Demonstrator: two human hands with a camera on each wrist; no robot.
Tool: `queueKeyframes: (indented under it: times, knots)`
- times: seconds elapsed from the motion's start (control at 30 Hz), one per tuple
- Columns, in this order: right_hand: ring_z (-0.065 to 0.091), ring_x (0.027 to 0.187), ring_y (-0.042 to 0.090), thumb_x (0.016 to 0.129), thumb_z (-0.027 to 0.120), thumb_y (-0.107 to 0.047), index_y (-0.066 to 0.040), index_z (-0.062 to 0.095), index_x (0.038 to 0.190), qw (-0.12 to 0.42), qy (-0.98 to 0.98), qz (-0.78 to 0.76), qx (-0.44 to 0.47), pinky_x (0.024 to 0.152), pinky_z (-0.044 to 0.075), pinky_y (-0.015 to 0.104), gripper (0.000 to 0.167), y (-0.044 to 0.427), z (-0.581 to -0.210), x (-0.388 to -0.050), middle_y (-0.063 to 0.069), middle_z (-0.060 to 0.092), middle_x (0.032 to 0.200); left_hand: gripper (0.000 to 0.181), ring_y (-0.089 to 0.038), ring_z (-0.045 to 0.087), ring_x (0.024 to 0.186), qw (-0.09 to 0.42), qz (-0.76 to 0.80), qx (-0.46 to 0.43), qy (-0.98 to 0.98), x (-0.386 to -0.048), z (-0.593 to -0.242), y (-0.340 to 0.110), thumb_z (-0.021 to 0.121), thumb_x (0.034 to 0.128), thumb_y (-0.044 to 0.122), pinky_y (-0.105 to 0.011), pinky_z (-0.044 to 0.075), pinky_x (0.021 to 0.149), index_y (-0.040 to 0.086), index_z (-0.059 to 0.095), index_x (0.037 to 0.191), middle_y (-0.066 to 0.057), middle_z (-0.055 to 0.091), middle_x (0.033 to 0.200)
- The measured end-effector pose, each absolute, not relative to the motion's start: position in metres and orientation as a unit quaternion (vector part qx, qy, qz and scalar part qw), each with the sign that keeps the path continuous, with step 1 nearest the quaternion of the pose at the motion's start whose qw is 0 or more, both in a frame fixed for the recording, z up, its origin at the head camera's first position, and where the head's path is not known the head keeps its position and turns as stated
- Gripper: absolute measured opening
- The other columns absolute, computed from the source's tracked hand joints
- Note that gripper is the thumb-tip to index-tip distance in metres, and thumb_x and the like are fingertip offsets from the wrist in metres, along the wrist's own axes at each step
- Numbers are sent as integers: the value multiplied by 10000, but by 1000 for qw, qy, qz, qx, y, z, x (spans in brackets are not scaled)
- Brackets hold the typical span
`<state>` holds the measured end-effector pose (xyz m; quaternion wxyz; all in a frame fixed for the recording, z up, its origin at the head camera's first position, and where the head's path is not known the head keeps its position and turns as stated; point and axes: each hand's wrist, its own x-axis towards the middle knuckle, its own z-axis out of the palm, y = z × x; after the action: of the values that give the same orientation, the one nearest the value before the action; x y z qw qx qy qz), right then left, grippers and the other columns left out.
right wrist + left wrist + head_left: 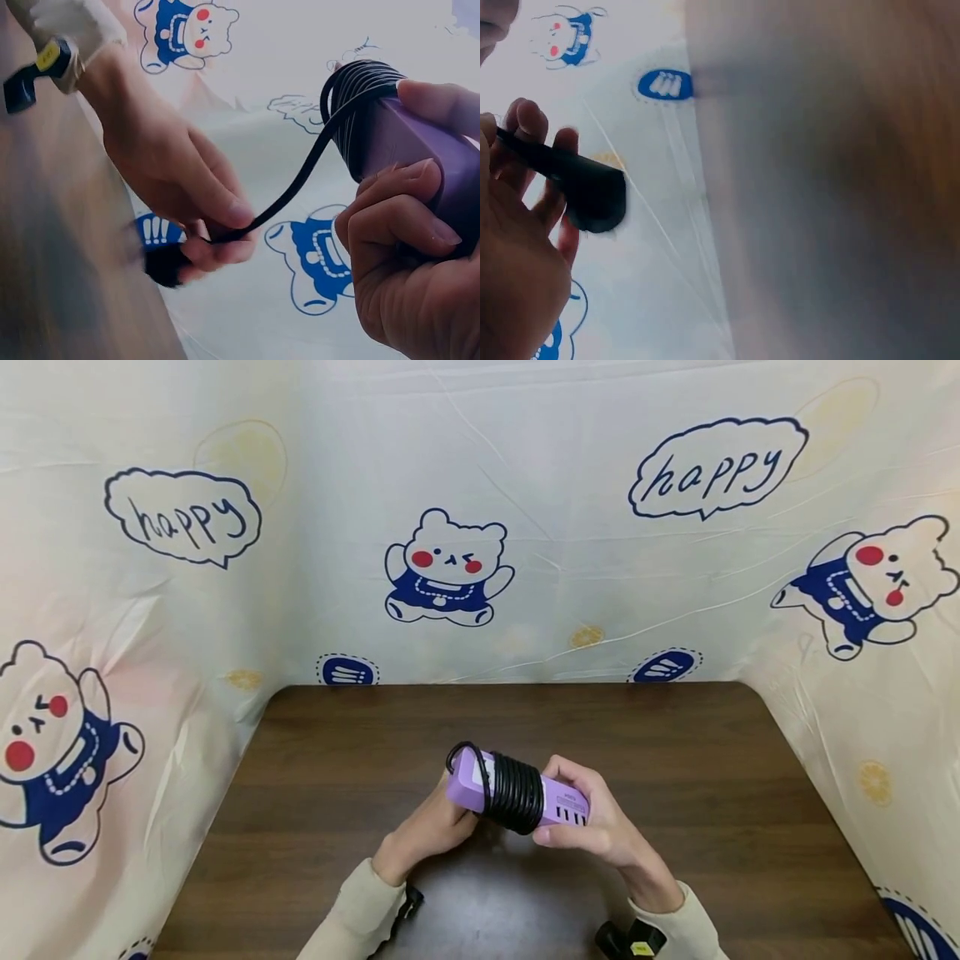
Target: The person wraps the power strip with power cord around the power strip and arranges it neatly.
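A purple power strip (566,802) is held up over the table, tilted, with black cord (517,793) wound in several turns about its middle. My right hand (600,827) grips one end of the strip, thumb and fingers on opposite sides; the right wrist view shows its curled fingers (401,217) against the purple casing. In that view my left hand (165,165) pinches the loose end of the cord just behind its black plug (163,264). The left wrist view has the plug (596,191) beside the fingers. From the head, the strip partly hides my left hand (435,818) and hides the plug.
Below the hands lies a dark brown wooden table (337,735). A pale cloth (570,560) printed with bears and words stands behind it and on both sides. Black devices are strapped at both wrists, one (637,939) by the right sleeve.
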<state>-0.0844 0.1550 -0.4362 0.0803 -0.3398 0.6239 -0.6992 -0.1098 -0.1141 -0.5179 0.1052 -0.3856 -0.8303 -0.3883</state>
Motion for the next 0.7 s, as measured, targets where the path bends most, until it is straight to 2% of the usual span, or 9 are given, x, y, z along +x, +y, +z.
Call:
queueKeyframes:
  times: [0.07, 0.1, 0.17, 0.3, 0.37, 0.47, 0.53, 0.63, 0.7]
  knots:
    - [604, 736, 76, 799, 794, 18, -33, 583, 1000, 85, 624, -696, -344, 522, 519, 301, 295, 153, -437, -84, 95, 635, 821, 445, -242, 561, 1186, 152, -349, -401, -834, -115, -519, -118, 677, 842, -27, -502, 311, 1130, 18, 559, 1270, -109, 611, 1241]
    - [603, 737, 71, 801, 796, 13, -35, 584, 1001, 87, 625, -694, -347, 521, 519, 300, 295, 152, -437, -84, 104, 631, 819, 452, -254, 566, 1205, 165, -334, -407, -834, -118, -518, -119, 693, 837, -5, -527, 293, 1123, 25, 564, 1269, -107, 618, 1252]
    - [598, 742, 59, 802, 804, 3, -42, 587, 1002, 91, 628, -690, -349, 523, 519, 294, 298, 150, -438, -83, 110, 626, 820, 395, -264, 569, 1255, 180, -313, -416, -835, -126, -516, -121, 712, 878, 48, -557, 282, 1099, 61, 587, 1253, -94, 631, 1270]
    - [594, 744, 55, 800, 823, -22, -63, 594, 999, 95, 642, -677, -347, 527, 516, 287, 306, 148, -440, -83, 79, 626, 827, 101, -216, 571, 1314, 182, -281, -413, -847, -142, -504, -121, 631, 1039, 218, -579, 308, 1079, 197, 663, 1132, 42, 697, 1180]
    - [593, 746, 60, 801, 831, -36, -77, 599, 999, 97, 651, -669, -344, 535, 516, 285, 308, 147, -441, -83, 59, 628, 834, 116, -200, 585, 1280, 183, -273, -410, -851, -148, -496, -122, 579, 1080, 273, -576, 331, 1084, 225, 684, 1069, 78, 711, 1100]
    - [586, 747, 64, 805, 840, -52, -93, 602, 999, 100, 661, -659, -344, 552, 514, 285, 310, 147, -442, -83, 46, 623, 835, 187, -167, 604, 1173, 181, -268, -405, -855, -155, -485, -124, 583, 1091, 361, -529, 368, 1092, 239, 699, 1011, 110, 707, 1010]
    - [583, 751, 62, 806, 847, -63, -97, 603, 1000, 99, 664, -653, -351, 563, 517, 287, 314, 147, -442, -83, 49, 619, 837, 211, -132, 607, 1084, 180, -266, -406, -856, -158, -477, -124, 619, 1075, 415, -450, 423, 1047, 245, 695, 975, 127, 692, 958]
    - [583, 749, 53, 800, 858, -75, -97, 596, 1008, 96, 665, -643, -368, 571, 523, 275, 335, 146, -442, -84, 56, 616, 840, 265, -83, 578, 941, 179, -267, -416, -851, -161, -466, -123, 685, 1035, 483, -313, 488, 872, 245, 678, 921, 137, 661, 886]
    - [588, 751, 49, 795, 862, -78, -96, 589, 1016, 95, 667, -636, -377, 577, 528, 266, 351, 146, -442, -84, 60, 621, 847, 293, -61, 540, 861, 184, -263, -429, -844, -163, -458, -121, 704, 1021, 500, -240, 469, 723, 239, 668, 892, 134, 633, 842]
